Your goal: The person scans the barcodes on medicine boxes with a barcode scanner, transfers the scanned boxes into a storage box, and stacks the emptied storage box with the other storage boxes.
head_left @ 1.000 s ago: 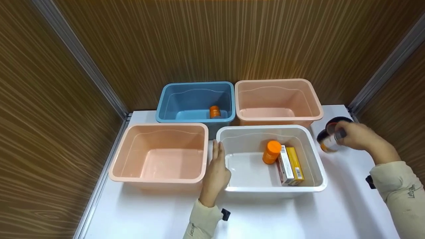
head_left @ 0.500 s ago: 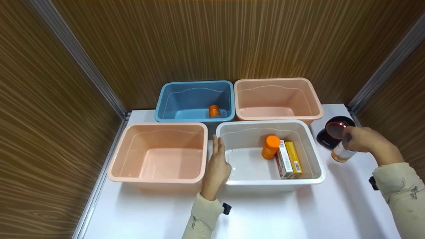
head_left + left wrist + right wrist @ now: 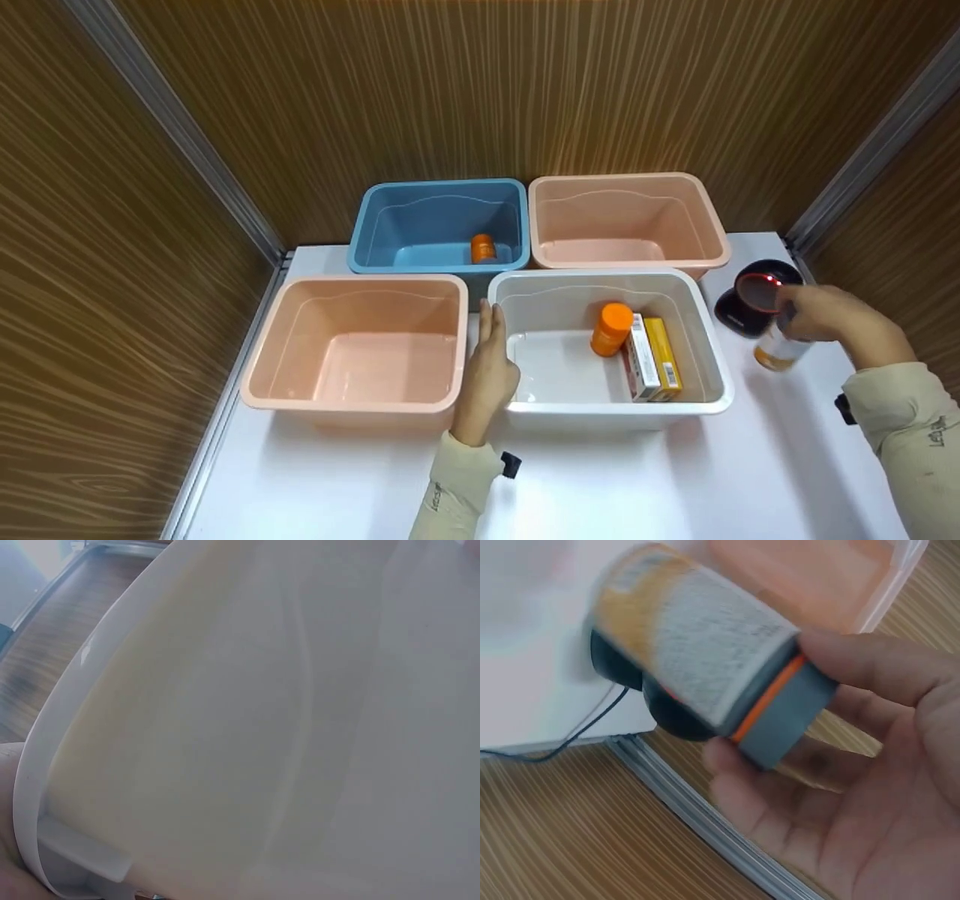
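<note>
Bare left hand (image 3: 489, 379) with fingers straight; bare right hand (image 3: 829, 315) curled in a grip.
The left hand lies just below the centre of the head view, two fingers pointing up the frame close together; a cream fabric left sleeve (image 3: 463, 476) with dark lettering slants up to it from the bottom edge, a small black block (image 3: 511, 465) at the wrist. The right hand, slightly blurred, sits at the right of the head view, above a matching right sleeve (image 3: 900, 431) that rises from the lower right. In the right wrist view its digits close in from above and below.
</note>
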`<state>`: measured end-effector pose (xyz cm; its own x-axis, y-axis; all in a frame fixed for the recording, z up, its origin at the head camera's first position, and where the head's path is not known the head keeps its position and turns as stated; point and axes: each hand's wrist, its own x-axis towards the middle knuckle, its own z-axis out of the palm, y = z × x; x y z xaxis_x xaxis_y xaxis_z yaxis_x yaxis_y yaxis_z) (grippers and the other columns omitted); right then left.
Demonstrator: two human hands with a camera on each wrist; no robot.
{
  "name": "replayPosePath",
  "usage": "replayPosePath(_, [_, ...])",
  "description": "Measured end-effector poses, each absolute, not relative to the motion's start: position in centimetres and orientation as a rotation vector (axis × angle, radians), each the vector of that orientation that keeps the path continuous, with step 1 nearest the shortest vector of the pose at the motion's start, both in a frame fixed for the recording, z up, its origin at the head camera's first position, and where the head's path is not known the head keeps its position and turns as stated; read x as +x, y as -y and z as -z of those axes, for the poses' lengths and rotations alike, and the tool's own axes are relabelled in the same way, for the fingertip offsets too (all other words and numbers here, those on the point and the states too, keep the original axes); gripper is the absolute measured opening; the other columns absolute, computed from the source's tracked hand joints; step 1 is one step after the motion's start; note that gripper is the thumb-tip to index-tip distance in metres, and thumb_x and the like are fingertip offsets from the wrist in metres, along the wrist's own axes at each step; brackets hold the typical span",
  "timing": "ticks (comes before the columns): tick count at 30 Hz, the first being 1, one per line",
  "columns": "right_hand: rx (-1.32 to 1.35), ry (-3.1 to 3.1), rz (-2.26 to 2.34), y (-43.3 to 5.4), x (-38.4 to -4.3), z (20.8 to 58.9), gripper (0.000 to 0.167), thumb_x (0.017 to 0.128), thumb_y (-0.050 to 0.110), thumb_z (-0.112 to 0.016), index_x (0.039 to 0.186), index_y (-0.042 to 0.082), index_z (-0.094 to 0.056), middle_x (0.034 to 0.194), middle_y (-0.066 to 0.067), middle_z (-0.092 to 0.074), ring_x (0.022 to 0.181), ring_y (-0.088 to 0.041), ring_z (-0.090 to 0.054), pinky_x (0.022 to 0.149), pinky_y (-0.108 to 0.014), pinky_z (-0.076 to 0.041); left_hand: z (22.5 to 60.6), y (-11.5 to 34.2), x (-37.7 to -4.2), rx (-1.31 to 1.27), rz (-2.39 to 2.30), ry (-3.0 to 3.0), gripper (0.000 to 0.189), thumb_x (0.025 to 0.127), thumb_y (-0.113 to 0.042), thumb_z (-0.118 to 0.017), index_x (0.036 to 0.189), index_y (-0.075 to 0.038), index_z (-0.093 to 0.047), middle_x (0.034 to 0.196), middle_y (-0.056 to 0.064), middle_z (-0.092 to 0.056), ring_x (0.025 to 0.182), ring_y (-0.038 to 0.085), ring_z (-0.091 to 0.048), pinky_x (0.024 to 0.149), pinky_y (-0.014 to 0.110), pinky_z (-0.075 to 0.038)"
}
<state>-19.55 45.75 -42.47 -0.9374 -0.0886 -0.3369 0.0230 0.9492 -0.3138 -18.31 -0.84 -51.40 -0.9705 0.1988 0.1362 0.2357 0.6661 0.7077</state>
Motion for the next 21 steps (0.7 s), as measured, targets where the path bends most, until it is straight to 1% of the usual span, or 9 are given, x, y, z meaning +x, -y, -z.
replayPosePath(2, [-0.062, -2.729, 0.433, -45.86, -19.53, 42.45, 0.035, 0.078, 0.000, -0.074, 0.109, -0.009, -0.061, 0.093, -0.025, -0.060, 0.082, -0.039, -0.058, 0.067, -0.053, -0.054, 51.40, 0.80, -18.31, -0.371, 1.208, 2.829, 0.079, 0.084, 0.017, -0.049, 0.158, 0.004, -0.022, 0.167, 0.018, -0.006, 0.142, 0.031, -0.038, 0.077, 0.032, -0.051])
replayPosePath(5, [-0.138, -2.808, 0.461, -45.77, -19.78, 42.63, 0.035, 0.079, 0.001, -0.073, 0.111, -0.007, -0.061, 0.095, -0.025, -0.060, 0.089, -0.042, -0.056, 0.072, -0.055, -0.050, 51.37, 0.80, -18.26, -0.364, 1.198, 2.837, 0.080, 0.085, 0.017, -0.050, 0.158, 0.004, -0.022, 0.168, 0.017, -0.005, 0.142, 0.031, -0.038, 0.081, 0.033, -0.051])
replayPosePath(8, [-0.178, -2.931, 0.540, -45.52, -20.20, 42.76, 0.038, 0.083, 0.004, -0.071, 0.118, -0.005, -0.059, 0.105, -0.032, -0.057, 0.100, -0.049, -0.052, 0.078, -0.062, -0.044, 51.31, 0.78, -18.24, -0.364, 1.185, 2.838, 0.080, 0.084, 0.018, -0.050, 0.158, 0.004, -0.022, 0.167, 0.018, -0.006, 0.141, 0.031, -0.039, 0.084, 0.034, -0.052])
replayPosePath(11, [-0.107, -2.963, 0.643, -45.30, -20.40, 42.60, 0.047, 0.088, 0.007, -0.070, 0.130, -0.005, -0.052, 0.121, -0.041, -0.048, 0.109, -0.056, -0.047, 0.084, -0.068, -0.040, 51.31, 0.75, -18.30, -0.369, 1.187, 2.834, 0.080, 0.084, 0.018, -0.050, 0.157, 0.005, -0.022, 0.167, 0.019, -0.006, 0.141, 0.031, -0.039, 0.085, 0.034, -0.052])
replayPosePath(13, [-0.089, -2.966, 0.631, -45.30, -20.35, 42.44, 0.051, 0.090, 0.009, -0.069, 0.134, -0.006, -0.049, 0.126, -0.043, -0.045, 0.113, -0.059, -0.045, 0.086, -0.070, -0.038, 51.32, 0.72, -18.36, -0.364, 1.200, 2.843, 0.080, 0.085, 0.017, -0.049, 0.158, 0.003, -0.021, 0.168, 0.018, -0.005, 0.142, 0.031, -0.038, 0.086, 0.034, -0.051])
replayPosePath(16, [-0.100, -2.948, 0.596, -45.40, -20.12, 42.34, 0.049, 0.090, 0.007, -0.067, 0.133, -0.006, -0.050, 0.127, -0.044, -0.044, 0.114, -0.060, -0.044, 0.087, -0.072, -0.038, 51.29, 0.73, -18.38, -0.347, 1.226, 2.855, 0.079, 0.086, 0.016, -0.049, 0.159, 0.002, -0.020, 0.168, 0.015, -0.003, 0.143, 0.030, -0.036, 0.087, 0.034, -0.051])
replayPosePath(18, [-0.109, -2.923, 0.592, -45.49, -20.00, 42.35, 0.044, 0.089, 0.005, -0.065, 0.130, -0.006, -0.053, 0.125, -0.043, -0.044, 0.114, -0.059, -0.043, 0.087, -0.073, -0.038, 51.28, 0.75, -18.37, -0.339, 1.238, 2.859, 0.078, 0.087, 0.015, -0.048, 0.159, 0.001, -0.020, 0.169, 0.014, -0.002, 0.142, 0.030, -0.037, 0.083, 0.034, -0.051])
replayPosePath(20, [-0.093, -2.897, 0.612, -45.51, -19.94, 42.38, 0.039, 0.091, 0.007, -0.064, 0.127, -0.003, -0.053, 0.123, -0.041, -0.044, 0.112, -0.057, -0.044, 0.085, -0.071, -0.041, 51.27, 0.78, -18.36, -0.333, 1.246, 2.861, 0.078, 0.087, 0.015, -0.048, 0.159, 0.001, -0.020, 0.169, 0.013, -0.002, 0.142, 0.029, -0.038, 0.080, 0.034, -0.050])
replayPosePath(21, [-0.085, -2.891, 0.617, -45.49, -19.93, 42.37, 0.036, 0.093, 0.009, -0.063, 0.126, -0.002, -0.053, 0.122, -0.040, -0.044, 0.111, -0.056, -0.044, 0.083, -0.071, -0.041, 51.27, 0.79, -18.37, -0.332, 1.246, 2.862, 0.078, 0.087, 0.015, -0.048, 0.159, 0.001, -0.020, 0.168, 0.014, -0.002, 0.142, 0.029, -0.038, 0.082, 0.034, -0.050])
